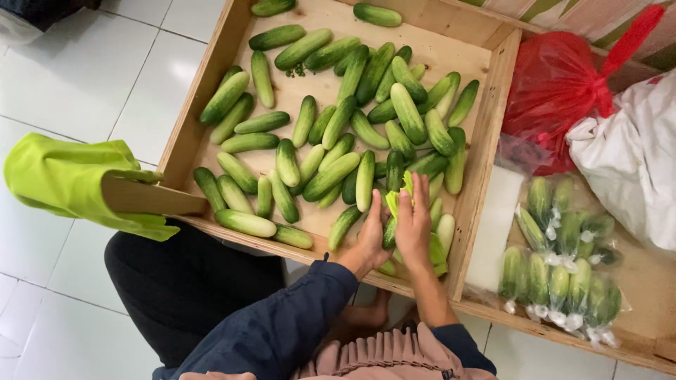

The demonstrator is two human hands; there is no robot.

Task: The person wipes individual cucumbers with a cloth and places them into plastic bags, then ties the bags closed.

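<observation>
Near the front right corner of a shallow wooden crate (211, 91), the person's two hands work side by side among loose cucumbers. Their left hand (372, 236), coming out of a dark blue sleeve (282, 320), lies with its fingers pointing up into the pile and rests against a dark green cucumber (389, 232) that stands between the two hands; whether the fingers are closed round it cannot be told, since the palm faces away. Their right hand (414, 224), bare at the forearm, is laid flat with the fingers stretched out and together, pressing on a yellow-green mesh sleeve (438, 250) that shows under and beside it; its grip on that netting is hidden too. Just above the fingertips a strip of the same yellow-green netting (400, 193) sticks up. Many more cucumbers (331, 127) lie scattered across the crate floor, thickest toward the middle and right. At the left, a bright green cloth (63, 179) hangs over a wooden slat (151, 199) that touches the crate's front rim. Beyond the crate's right wall sit clear plastic bags of small cucumbers (560, 260), a tied red plastic bag (556, 84) and a white bag (634, 162). White floor tiles (77, 77) surround the crate.
</observation>
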